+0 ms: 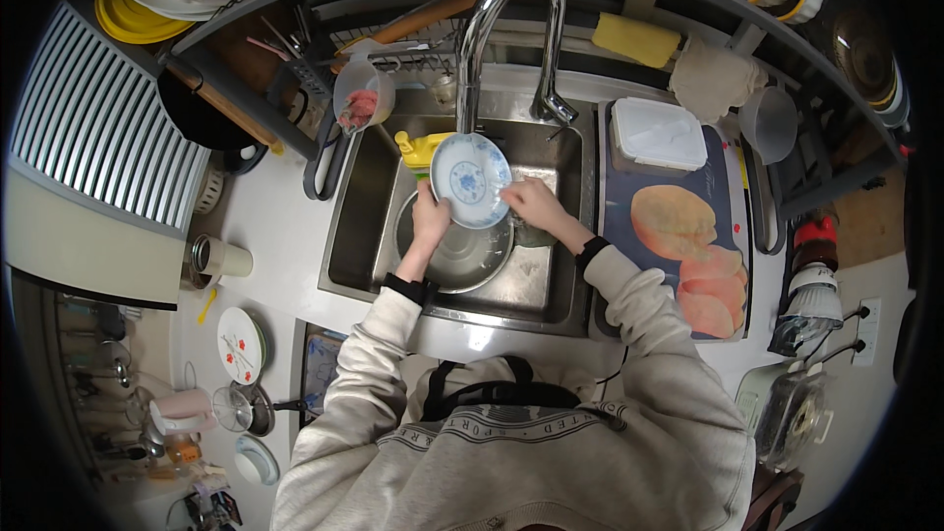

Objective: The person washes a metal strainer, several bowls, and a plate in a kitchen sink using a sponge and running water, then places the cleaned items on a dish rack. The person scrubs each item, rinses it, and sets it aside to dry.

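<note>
My left hand (430,215) grips the lower left rim of a white plate with a blue floral pattern (470,175). At the plate's right rim my right hand (537,203) has its fingers curled over the edge. The plate is tilted, its patterned face up, beneath the chrome faucet (472,37). Below it, a round metal basin (472,269) sits in the stainless steel sink (571,236), with water in it. A yellow bottle (418,150) stands behind the plate, partly hidden. Something dark greenish (535,237) lies under my right wrist, too covered to identify.
Right of the sink lies a dark mat with a fruit print (619,228), bearing a white lidded container (658,134). A clear measuring cup (364,92) with something pink hangs at the back left. A grey rack (243,107) arches over the sink. Plates (240,346) stand at left.
</note>
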A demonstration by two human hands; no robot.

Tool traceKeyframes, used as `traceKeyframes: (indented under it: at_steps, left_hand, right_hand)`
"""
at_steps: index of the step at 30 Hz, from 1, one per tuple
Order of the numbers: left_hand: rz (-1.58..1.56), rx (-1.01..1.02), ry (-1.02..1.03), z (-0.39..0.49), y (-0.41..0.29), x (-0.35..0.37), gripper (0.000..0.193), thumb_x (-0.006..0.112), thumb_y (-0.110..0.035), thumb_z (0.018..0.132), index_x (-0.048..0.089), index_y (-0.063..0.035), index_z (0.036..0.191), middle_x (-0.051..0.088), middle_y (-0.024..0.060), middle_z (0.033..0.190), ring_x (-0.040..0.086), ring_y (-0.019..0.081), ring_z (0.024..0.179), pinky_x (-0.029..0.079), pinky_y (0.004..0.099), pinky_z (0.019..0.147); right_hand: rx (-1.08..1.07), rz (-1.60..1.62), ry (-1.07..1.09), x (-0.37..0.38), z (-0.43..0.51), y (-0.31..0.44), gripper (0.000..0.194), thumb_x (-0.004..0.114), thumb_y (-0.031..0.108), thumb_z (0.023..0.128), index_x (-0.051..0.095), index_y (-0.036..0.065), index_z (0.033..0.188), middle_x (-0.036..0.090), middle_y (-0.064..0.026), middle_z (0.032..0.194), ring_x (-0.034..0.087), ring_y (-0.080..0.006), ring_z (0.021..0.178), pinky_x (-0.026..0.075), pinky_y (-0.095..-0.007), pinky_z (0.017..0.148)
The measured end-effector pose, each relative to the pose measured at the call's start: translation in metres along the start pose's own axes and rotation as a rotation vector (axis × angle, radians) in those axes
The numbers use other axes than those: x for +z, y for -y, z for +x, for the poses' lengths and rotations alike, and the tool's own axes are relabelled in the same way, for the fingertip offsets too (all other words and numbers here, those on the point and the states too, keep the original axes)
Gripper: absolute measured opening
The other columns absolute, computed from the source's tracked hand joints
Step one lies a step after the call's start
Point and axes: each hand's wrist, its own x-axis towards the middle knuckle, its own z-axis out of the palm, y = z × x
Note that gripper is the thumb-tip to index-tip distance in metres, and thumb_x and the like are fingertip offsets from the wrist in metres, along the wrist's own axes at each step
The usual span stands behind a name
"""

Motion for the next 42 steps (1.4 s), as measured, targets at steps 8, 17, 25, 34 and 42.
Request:
traceKeyframes:
  at_steps: [8,17,25,34,42]
  left_hand:
    - [0.244,0.138,-0.017,0.003,-0.039,-0.013,0.033,0.049,-0.007,0.072,0.043,-0.0011,0.104,0.058,0.02,0.067,0.06,0.0318,0.06,0.046,0.0404,0.06]
    - [-0.113,0.002,0.104,-0.02,-0.04,-0.015,0.037,0.051,-0.006,0.073,0.039,0.0017,0.108,0.056,0.0173,0.088,0.06,0.0203,0.075,0.05,0.0294,0.055]
    - [0.325,0.282,0.042,0.0,-0.005,-0.008,0.067,0.053,-0.018,0.08,0.017,0.0084,0.13,0.022,0.0259,0.134,0.019,0.0329,0.127,0.014,0.0345,0.104]
    - [0.368,0.545,0.244,0.037,-0.019,0.038,0.043,0.052,-0.028,0.081,0.046,0.0024,0.111,0.052,0.0205,0.106,0.049,0.0329,0.1,0.038,0.0383,0.084]
    - [0.229,0.003,0.564,0.059,-0.055,0.033,0.047,0.049,-0.043,0.083,0.059,0.0026,0.087,0.059,0.0077,0.083,0.053,0.0126,0.077,0.041,0.0274,0.071]
  right_hand:
    - [0.72,0.559,-0.342,0.049,0.008,-0.022,0.038,0.059,0.018,0.079,0.046,-0.003,0.108,0.058,-0.0115,0.095,0.059,-0.0172,0.078,0.048,-0.0274,0.07]
    - [0.708,1.338,-0.324,0.051,0.024,0.002,0.03,0.051,0.023,0.086,0.048,0.003,0.108,0.058,-0.0059,0.098,0.056,-0.0153,0.084,0.046,-0.0291,0.072]
    - [0.378,0.049,-0.267,0.003,0.033,0.011,0.024,0.05,0.024,0.084,0.053,0.001,0.089,0.058,-0.0229,0.073,0.058,-0.0367,0.071,0.044,-0.0431,0.064]
    - [0.291,-0.123,-0.214,-0.018,0.027,0.029,0.022,0.054,0.027,0.081,0.057,0.005,0.082,0.059,-0.0191,0.069,0.057,-0.0372,0.068,0.045,-0.0451,0.061]
    - [0.364,0.278,-0.273,-0.035,0.023,0.009,0.019,0.058,0.019,0.078,0.061,0.002,0.086,0.061,-0.0127,0.069,0.061,-0.0214,0.064,0.044,-0.0299,0.059]
